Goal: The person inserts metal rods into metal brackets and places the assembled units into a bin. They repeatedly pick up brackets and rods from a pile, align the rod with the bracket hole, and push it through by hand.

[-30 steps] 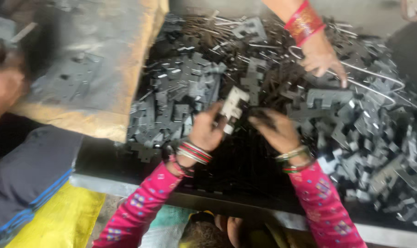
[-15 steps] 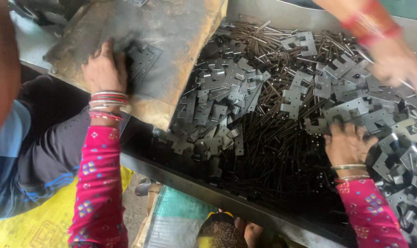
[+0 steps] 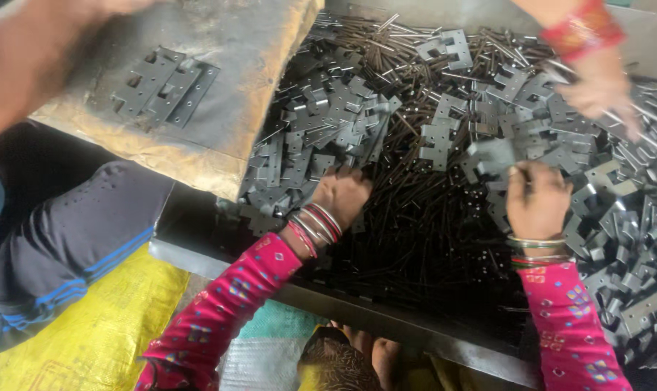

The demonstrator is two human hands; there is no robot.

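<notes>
Head view: two pink-sleeved hands work a tray of metal parts.
Left hand (image 3: 343, 195): fingers curled down into flat grey notched steel plates (image 3: 321, 137); grasp hidden; half a second ago it lay on the worn brown board (image 3: 220, 130).
Right hand (image 3: 535, 199): fingers closed on one plate, seemingly stiff, light, sharp-edged; best pinched by flat faces.
Beyond fingertips: thin dark steel pins (image 3: 415, 217).

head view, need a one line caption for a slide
Left hand and right hand dig into a tray of grey metal plates and pins; another person's hand reaches in opposite.
</notes>
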